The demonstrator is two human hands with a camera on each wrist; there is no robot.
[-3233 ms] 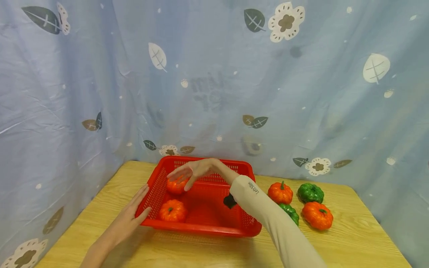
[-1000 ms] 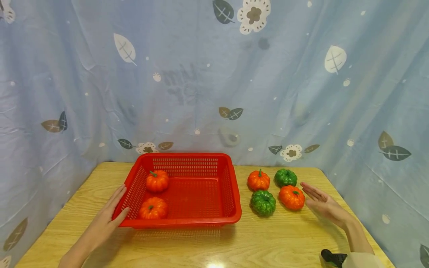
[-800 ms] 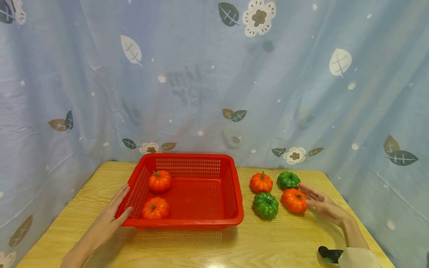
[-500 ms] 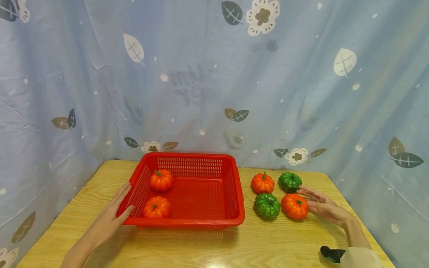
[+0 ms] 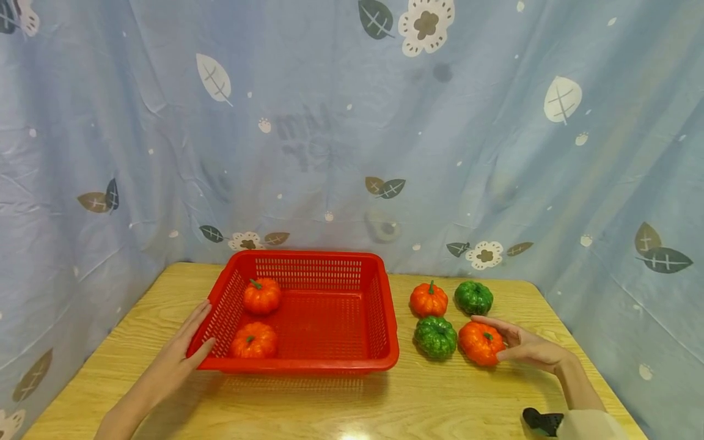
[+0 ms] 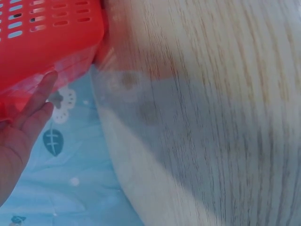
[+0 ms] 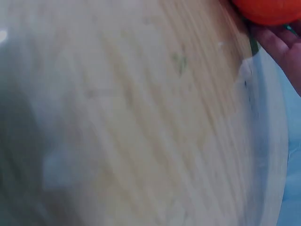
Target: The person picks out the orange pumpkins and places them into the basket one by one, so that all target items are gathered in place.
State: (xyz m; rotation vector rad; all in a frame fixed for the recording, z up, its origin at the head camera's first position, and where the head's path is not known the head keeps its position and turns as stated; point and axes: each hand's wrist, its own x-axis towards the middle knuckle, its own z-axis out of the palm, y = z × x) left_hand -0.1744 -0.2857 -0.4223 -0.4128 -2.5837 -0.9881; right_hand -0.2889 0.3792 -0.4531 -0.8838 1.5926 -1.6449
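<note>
My left hand (image 5: 178, 354) lies along the left wall of a red plastic basket (image 5: 308, 365), fingers fairly straight and touching its rim. In the left wrist view, the fingers (image 6: 40, 96) touch the basket's outer side (image 6: 51, 52). At the right, my right hand (image 5: 530, 347) holds a small orange pumpkin (image 5: 480, 345) from its right side, thumb at the front and fingers behind. The right wrist view shows only part of that pumpkin (image 7: 270, 8) and of the hand (image 7: 287, 52). Two orange pumpkins, one at the back (image 5: 261, 296) and one in front (image 5: 254, 341), sit in the basket's left part.
Beside the held pumpkin are a green pumpkin (image 5: 436, 338), another green pumpkin (image 5: 473, 297) behind, and an orange one (image 5: 428, 299). A black strap piece (image 5: 541, 421) shows at my right wrist. A blue patterned curtain (image 5: 330, 153) encloses the wooden table (image 5: 308, 409).
My right hand has gone from above the basket to the pumpkins at the right, and its fingers have closed around the front orange one. The left hand has stayed at the basket.
</note>
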